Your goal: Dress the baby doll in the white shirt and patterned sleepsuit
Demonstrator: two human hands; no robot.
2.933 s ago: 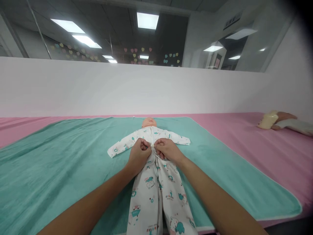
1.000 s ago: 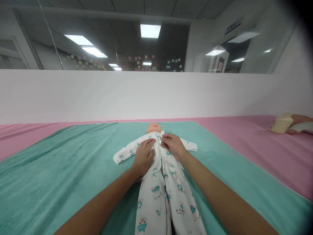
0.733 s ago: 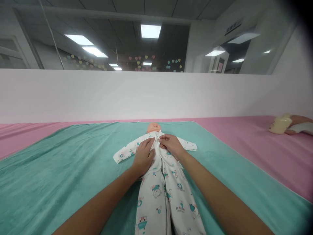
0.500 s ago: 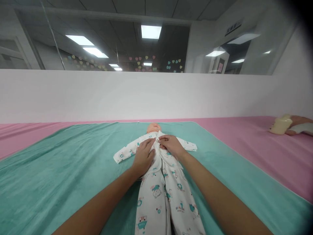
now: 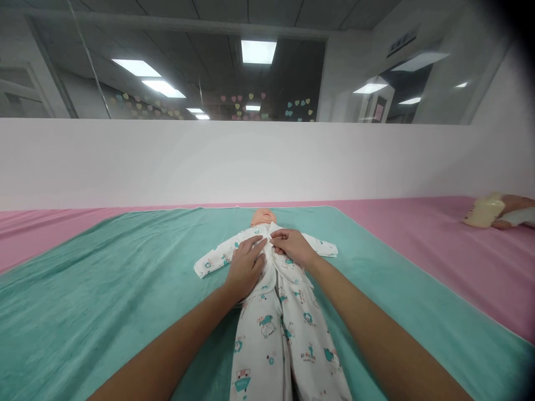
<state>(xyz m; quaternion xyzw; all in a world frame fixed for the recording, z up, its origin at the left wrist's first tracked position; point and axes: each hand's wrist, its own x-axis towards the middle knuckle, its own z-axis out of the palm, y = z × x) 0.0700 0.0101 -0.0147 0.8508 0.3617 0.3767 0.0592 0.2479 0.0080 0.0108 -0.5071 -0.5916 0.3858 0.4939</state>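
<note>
A baby doll (image 5: 262,217) lies on its back with its head toward the far side, dressed in a white footed onesie (image 5: 288,340) with teal animal prints. My left hand (image 5: 246,268) lies on the chest of the onesie, its fingers holding down the folded front panel. Just beside it, my right hand (image 5: 293,248) pinches the edge of the overlapping front at the chest. The doll's torso is mostly hidden by my hands. The sleeves spread out to both sides.
Under the doll lies a teal plush towel (image 5: 104,317) on a pink mat (image 5: 418,228). At the far right of the mat are a cream-coloured object (image 5: 482,211) and a brown-and-white item (image 5: 518,209). A white wall (image 5: 251,161) runs behind the mat.
Since the oldest frame, my hands have moved up from the waist to the chest, and the onesie front now lies folded over. In the latest moments, my right hand has shifted only slightly.
</note>
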